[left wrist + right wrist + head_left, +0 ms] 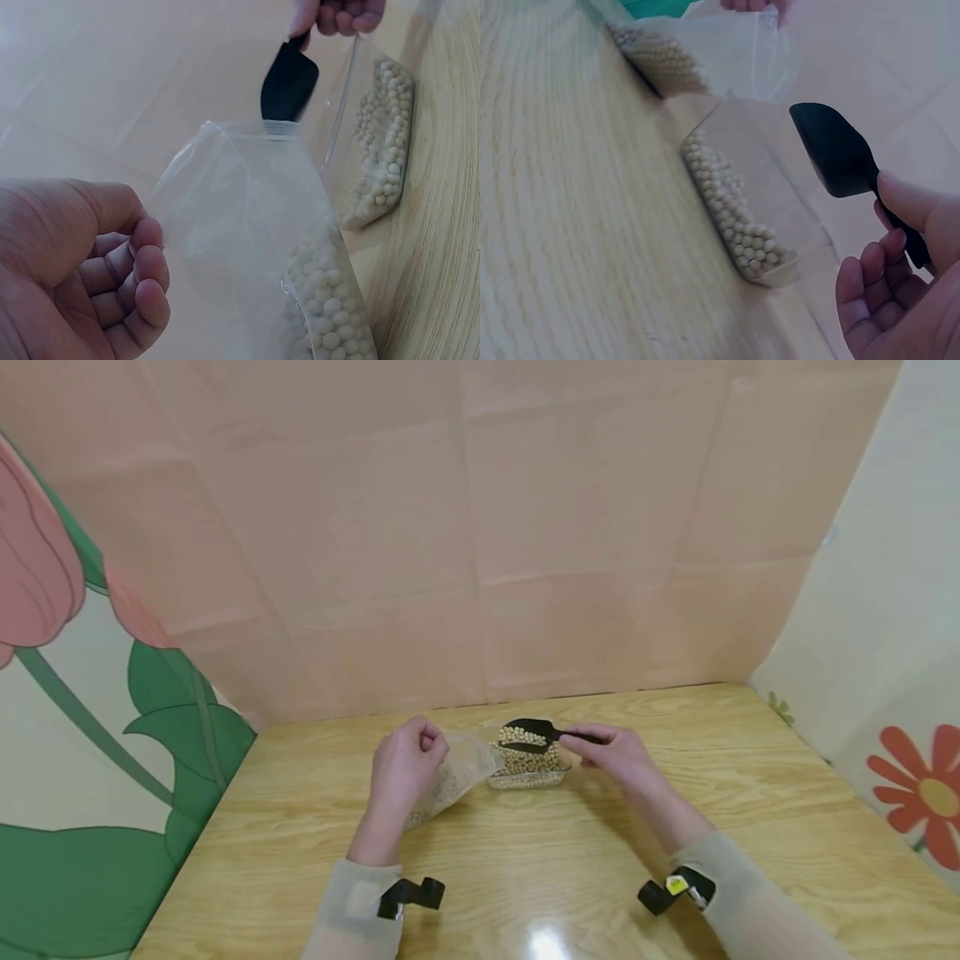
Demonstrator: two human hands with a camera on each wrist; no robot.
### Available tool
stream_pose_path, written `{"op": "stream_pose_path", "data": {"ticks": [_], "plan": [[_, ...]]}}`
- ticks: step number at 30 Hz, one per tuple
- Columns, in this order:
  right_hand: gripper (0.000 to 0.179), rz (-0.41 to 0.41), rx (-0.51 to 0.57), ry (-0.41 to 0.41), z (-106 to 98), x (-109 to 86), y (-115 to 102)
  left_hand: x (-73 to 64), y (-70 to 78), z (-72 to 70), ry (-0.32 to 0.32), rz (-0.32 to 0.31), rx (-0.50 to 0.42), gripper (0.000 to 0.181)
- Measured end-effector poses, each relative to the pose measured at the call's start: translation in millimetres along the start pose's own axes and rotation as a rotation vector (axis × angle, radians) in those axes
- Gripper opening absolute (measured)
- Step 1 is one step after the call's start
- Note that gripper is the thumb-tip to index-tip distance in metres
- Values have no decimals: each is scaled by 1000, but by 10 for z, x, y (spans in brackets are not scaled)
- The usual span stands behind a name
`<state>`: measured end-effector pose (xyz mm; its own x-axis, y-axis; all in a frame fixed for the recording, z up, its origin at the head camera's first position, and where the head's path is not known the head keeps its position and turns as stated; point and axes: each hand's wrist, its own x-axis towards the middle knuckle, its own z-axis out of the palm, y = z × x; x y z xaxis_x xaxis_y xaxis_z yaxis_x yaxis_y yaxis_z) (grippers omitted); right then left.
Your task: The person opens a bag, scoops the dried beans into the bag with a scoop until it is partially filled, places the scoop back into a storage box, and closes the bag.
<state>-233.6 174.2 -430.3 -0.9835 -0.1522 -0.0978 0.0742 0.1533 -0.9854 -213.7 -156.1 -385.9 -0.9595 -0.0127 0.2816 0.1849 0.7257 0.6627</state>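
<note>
My right hand (618,756) grips a black scoop (543,727) by its handle. Pale round beans fill the scoop, which is held above a clear rectangular container (769,187) partly filled with the same beans (727,214). In the left wrist view the scoop's tip overlaps the mouth of a clear plastic bag (225,195). My left hand (405,768), its fingers curled, pinches the bag's upper edge on the left side. More beans (330,311) lie low in the bag, which leans beside the container.
Everything stands on a wood-grain table (510,868). A pinkish cloth (465,543) hangs along the back of the table. Painted walls with flowers flank both sides, a large green leaf (75,885) at left and a red flower (926,793) at right.
</note>
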Motion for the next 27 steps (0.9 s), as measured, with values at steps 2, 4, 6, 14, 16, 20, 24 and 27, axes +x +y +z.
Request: {"op": "stream_pose_path", "data": {"ticks": [2, 4, 6, 14, 16, 20, 24, 27], "plan": [[51, 22, -52, 45, 18, 104, 93, 1, -3, 2, -1, 0, 5, 7], [50, 13, -58, 84, 33, 145, 133, 2, -6, 2, -1, -3, 7, 7], [51, -13, -62, 85, 16, 144, 142, 1, -8, 2, 0, -6, 9, 7], [56, -41, -52, 61, 11, 91, 55, -5, 6, 6, 0, -7, 6, 7], [56, -33, -63, 56, 23, 74, 25, -4, 7, 9, 2, -2, 6, 7], [55, -32, -81, 40, 64, 64, -33, 1, 9, 14, 3, 2, 12, 7], [51, -56, -80, 25, 126, 79, -66, 6, 8, 13, 6, 2, 17, 7], [49, -70, -83, 17, 178, 91, -81, 10, 5, 10, 10, 6, 17, 7]]}}
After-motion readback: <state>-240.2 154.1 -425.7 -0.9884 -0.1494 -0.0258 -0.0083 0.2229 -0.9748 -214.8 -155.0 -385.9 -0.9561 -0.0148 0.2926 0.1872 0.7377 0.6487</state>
